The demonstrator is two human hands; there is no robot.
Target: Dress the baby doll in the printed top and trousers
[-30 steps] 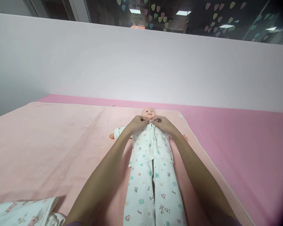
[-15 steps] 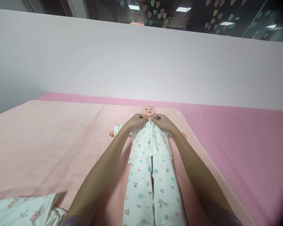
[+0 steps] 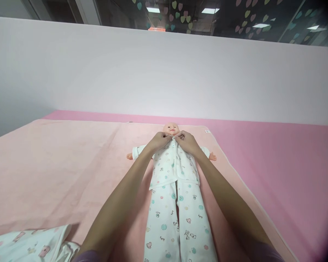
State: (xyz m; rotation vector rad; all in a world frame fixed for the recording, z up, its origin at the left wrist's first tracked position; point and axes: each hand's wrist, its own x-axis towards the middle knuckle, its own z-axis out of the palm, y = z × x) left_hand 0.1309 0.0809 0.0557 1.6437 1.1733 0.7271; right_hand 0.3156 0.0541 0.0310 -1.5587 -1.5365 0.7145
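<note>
A baby doll (image 3: 171,128) lies on its back with its head away from me and its arms spread. It wears a white printed jacket (image 3: 169,165) and matching trousers (image 3: 166,222). At the neck of the jacket, my left hand (image 3: 161,141) pinches the collar from the left. My right hand (image 3: 187,141) pinches the collar's other side, and the two hands almost meet below the doll's chin. Small fasteners show between and just below my fingertips. The jacket front lies together down the chest and parts slightly at the hem.
Under the doll is a peach blanket (image 3: 71,163) over a pink surface (image 3: 276,163). Folded printed cloth (image 3: 30,243) lies at the near left. A white wall (image 3: 164,76) stands behind, with dark glass (image 3: 229,22) bearing heart stickers above it.
My right hand has shifted slightly, and a fastener at the collar now shows between my fingertips. More of the doll's sleeve and hand on the right is visible. The view has tilted slightly.
</note>
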